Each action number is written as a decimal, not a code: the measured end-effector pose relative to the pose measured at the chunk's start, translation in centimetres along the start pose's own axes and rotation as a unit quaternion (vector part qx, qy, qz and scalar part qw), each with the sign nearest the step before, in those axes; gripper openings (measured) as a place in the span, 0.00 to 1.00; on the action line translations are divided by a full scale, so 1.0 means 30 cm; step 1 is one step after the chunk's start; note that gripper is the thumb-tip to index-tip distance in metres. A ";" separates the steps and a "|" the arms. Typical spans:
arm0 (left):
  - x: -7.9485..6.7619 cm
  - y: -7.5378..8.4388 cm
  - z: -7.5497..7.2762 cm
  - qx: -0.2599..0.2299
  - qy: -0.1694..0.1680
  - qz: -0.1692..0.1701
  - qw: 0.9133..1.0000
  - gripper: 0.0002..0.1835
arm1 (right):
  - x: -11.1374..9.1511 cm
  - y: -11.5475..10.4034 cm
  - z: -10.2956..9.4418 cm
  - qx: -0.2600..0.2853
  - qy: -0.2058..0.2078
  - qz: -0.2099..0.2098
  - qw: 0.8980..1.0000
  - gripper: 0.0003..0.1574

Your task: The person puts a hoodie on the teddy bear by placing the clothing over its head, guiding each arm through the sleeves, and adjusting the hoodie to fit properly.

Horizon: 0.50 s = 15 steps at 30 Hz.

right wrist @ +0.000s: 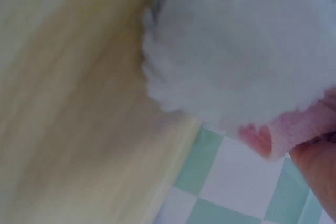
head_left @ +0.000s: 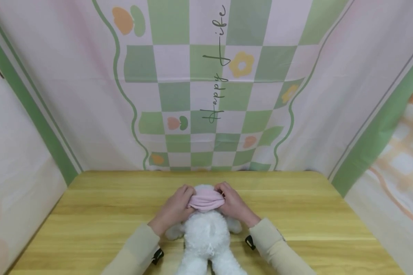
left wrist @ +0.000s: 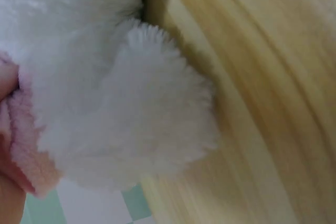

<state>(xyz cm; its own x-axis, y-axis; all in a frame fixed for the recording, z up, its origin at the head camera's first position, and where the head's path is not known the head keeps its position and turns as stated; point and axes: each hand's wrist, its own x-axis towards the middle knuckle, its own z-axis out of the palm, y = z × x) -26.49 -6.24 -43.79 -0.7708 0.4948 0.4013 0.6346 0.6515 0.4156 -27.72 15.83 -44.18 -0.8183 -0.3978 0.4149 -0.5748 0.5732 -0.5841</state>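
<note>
A white fluffy plush toy (head_left: 207, 233) lies on the wooden table, its head toward the back. Pink fleecy cloth (head_left: 206, 200) is bunched across the head, and some white fur shows above it. My left hand (head_left: 173, 208) pinches the cloth's left side; my right hand (head_left: 235, 204) grips the right side. In the left wrist view a furry limb (left wrist: 152, 114) fills the middle, beside pink fabric (left wrist: 31, 145) between fingers at the left edge. The right wrist view has white fur (right wrist: 236, 51) above a pink fold (right wrist: 304, 127) at my fingers (right wrist: 317, 171). The toy's face cannot be made out.
The wooden table (head_left: 99, 214) reaches back to a hanging curtain (head_left: 172, 65) with green and white checks. More printed fabric (head_left: 17, 145) hangs at both sides. Small black pieces (head_left: 157, 256) show near each sleeve cuff.
</note>
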 end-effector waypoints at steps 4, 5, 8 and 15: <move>0.005 0.016 0.001 -0.006 -0.003 -0.020 1.000 0.20 | -0.001 -0.006 0.008 -0.022 0.018 -0.010 1.000 0.10; 0.007 0.020 -0.001 -0.009 -0.007 -0.024 1.000 0.21 | -0.003 -0.008 0.011 -0.028 0.023 -0.011 0.999 0.09; 0.011 0.026 -0.005 0.002 -0.022 -0.027 0.999 0.22 | -0.007 -0.019 0.020 -0.048 0.037 -0.002 0.998 0.09; 0.003 0.031 0.003 0.041 -0.009 -0.033 0.999 0.15 | -0.024 -0.033 0.019 -0.048 0.043 0.021 0.998 0.12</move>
<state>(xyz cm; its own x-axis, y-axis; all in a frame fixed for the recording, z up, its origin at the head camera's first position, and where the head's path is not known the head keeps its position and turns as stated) -25.97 -5.54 -43.45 -0.8122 0.4585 0.3607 0.5761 0.7275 0.3726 -26.57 15.14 -44.28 -0.8359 -0.3109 0.4523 -0.5333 0.6552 -0.5351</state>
